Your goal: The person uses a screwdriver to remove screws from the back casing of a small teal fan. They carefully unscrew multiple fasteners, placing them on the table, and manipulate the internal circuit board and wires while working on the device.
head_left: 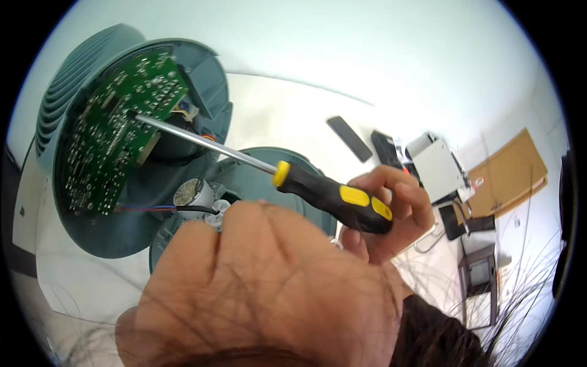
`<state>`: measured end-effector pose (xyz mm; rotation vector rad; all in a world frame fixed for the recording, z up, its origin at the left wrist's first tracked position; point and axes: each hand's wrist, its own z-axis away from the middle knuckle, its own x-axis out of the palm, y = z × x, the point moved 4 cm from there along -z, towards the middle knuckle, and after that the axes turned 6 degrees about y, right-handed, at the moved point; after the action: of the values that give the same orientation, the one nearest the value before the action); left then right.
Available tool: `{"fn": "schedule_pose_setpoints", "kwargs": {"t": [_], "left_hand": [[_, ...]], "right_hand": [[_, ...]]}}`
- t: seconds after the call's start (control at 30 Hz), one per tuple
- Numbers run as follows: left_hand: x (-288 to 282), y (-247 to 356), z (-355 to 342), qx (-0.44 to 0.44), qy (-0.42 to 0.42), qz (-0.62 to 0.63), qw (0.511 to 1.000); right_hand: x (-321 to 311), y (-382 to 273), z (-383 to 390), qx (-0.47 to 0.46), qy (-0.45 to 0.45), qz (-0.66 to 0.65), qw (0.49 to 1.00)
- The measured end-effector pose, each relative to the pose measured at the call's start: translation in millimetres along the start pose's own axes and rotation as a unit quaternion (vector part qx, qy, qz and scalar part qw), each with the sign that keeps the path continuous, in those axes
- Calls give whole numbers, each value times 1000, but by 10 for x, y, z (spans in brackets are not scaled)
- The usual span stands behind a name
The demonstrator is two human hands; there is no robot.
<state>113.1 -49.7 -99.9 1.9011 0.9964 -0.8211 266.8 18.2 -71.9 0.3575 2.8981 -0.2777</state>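
Across the middle of the head view, a screwdriver (333,197) slants from the upper left down to the right, its black and yellow handle lying within the curled fingers (418,205) of the right hand (406,227). These fingers bend around the butt end of the handle, with the thumb below it, closed on the grip rather than spread. The long metal shaft reaches well away from them, and its dark tip overlaps the face of a green circuit board (122,131); whether it touches cannot be told.

The board sits tilted inside a round grey-green housing (101,235), with a ribbed vent on its outer side. Below the shaft, the left hand (263,293) fills the foreground, back toward the camera, fingers bent and side by side; their tips are hidden, so I cannot tell what they pinch or touch. Just beyond its knuckles are a white cylindrical part (194,194) and some thin wires (150,208). A second grey-green round part (306,164) lies behind both hands on the white bench (269,101). Farther right, near the bench's back edge, rests a dark oblong object (350,139).
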Motion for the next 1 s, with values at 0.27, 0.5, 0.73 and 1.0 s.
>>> {"fn": "schedule_pose_setpoints", "kwargs": {"t": [0.27, 0.5, 0.73, 1.0], "left_hand": [[48, -9, 54, 6, -21, -19, 1000], [9, 35, 38, 8, -21, -24, 999], [-53, -54, -72, 1, 0, -13, 1000], [-127, -216, 14, -6, -25, -48, 999]], "right_hand": [[32, 45, 27, -32, 22, -9, 999], [-117, 39, 53, -25, -20, -39, 999], [-171, -64, 73, -10, -129, -21, 991], [-223, -33, 118, 55, -134, 0, 989]]}}
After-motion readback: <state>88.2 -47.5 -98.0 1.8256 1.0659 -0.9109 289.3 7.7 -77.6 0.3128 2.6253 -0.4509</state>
